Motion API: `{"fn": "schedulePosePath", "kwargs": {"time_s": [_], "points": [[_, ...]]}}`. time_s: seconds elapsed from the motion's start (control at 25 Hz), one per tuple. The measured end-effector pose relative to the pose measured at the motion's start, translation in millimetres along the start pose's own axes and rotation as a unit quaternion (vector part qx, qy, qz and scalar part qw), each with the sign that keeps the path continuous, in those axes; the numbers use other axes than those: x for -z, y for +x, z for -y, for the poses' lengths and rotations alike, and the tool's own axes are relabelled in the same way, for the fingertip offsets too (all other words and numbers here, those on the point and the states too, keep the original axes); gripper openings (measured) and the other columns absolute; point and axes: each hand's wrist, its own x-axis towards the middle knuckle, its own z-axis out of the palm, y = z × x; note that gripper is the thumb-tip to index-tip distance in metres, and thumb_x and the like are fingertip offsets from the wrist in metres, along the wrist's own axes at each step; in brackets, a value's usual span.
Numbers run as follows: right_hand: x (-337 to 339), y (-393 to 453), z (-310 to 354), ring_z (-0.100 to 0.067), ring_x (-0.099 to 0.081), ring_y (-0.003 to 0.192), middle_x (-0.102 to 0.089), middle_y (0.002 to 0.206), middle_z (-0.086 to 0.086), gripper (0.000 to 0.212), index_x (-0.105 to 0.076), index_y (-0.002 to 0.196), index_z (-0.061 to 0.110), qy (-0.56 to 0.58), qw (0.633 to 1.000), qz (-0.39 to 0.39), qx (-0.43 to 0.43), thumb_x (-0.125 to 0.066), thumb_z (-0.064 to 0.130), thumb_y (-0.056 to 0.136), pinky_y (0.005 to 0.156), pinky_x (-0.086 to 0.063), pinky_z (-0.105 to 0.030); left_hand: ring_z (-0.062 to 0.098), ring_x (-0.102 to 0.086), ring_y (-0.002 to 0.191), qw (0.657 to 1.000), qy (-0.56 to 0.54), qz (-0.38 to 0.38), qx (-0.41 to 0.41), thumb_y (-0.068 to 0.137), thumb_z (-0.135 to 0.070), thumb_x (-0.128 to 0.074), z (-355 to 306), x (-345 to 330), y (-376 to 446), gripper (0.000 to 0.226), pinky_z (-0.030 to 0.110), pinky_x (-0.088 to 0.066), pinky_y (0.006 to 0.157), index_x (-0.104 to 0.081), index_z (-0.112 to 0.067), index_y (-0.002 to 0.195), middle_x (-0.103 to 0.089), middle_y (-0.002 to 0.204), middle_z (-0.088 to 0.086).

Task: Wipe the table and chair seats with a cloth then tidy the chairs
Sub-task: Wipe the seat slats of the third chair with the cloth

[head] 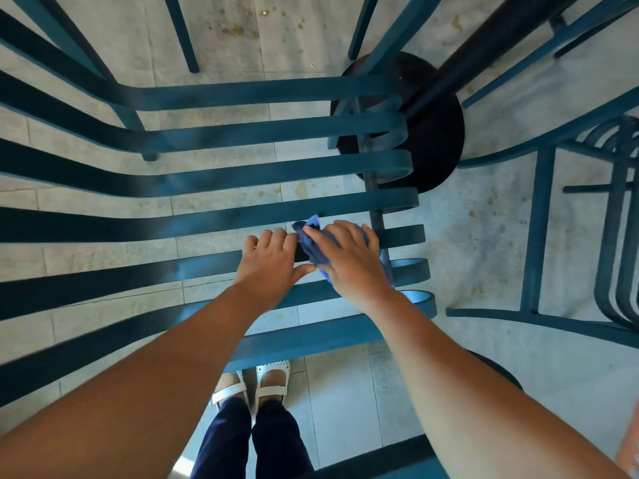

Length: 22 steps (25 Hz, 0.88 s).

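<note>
Gripping a teal chair slat, left hand; right hand clutches blue cloth against it. Black table base far right; stained tile floor.

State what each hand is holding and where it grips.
The right hand presses a bunched blue cloth under its palm onto the chair seat slats. The left hand grips one slat, fingers curled over its edge.
</note>
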Motion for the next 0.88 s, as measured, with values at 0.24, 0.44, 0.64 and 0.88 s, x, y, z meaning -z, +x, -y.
{"fn": "schedulePosePath", "kwargs": {"time_s": [0.24,0.44,0.64,0.88], "points": [[15.1,-11.6,-42.4,-0.021,-0.03,0.13,-0.051,0.126,0.0,0.048,-0.049,0.131,0.027,-0.011,0.996,0.017,-0.087,-0.037,0.041,0.087,0.108,-0.007,-0.045,0.028,-0.049,0.101,0.994,0.001,0.095,0.057,0.084,-0.06,-0.018,-9.3,10.6,6.2,0.066,0.038,-0.033,0.083,-0.05,-0.018,0.121,-0.054,0.112,0.006],[23.5,-18.1,-48.8,-0.027,-0.018,0.14,-0.04,0.142,-0.003,0.041,-0.053,0.126,0.021,0.048,0.969,-0.025,-0.241,-0.04,0.039,0.092,0.109,-0.017,-0.061,0.028,-0.054,0.092,0.998,0.022,0.015,0.049,0.089,-0.059,-0.027,-9.3,2.5,-2.0,0.059,0.041,-0.038,0.082,-0.055,-0.018,0.121,-0.058,0.105,0.009],[37.4,-11.2,-31.2,-0.039,-0.024,0.132,-0.007,0.157,-0.003,0.046,-0.033,0.142,0.029,0.07,0.915,0.012,-0.396,-0.041,0.036,0.097,0.099,-0.037,-0.056,0.03,-0.046,0.127,1.0,0.008,0.002,0.005,0.088,-0.06,-0.025,0.7,-3.2,-25.8,0.062,0.053,-0.032,0.103,-0.03,-0.028,0.141,-0.047,0.14,0.008],[57.9,-4.8,-16.1,-0.043,-0.034,0.122,-0.003,0.155,-0.017,0.074,-0.002,0.15,0.019,-0.033,0.898,0.149,-0.413,-0.049,0.032,0.094,0.091,-0.044,-0.044,0.039,-0.017,0.142,0.996,0.038,0.078,-0.016,0.085,-0.072,-0.008,34.2,-1.9,-66.3,0.076,0.057,-0.012,0.111,-0.005,-0.031,0.148,-0.011,0.156,0.01]]}}
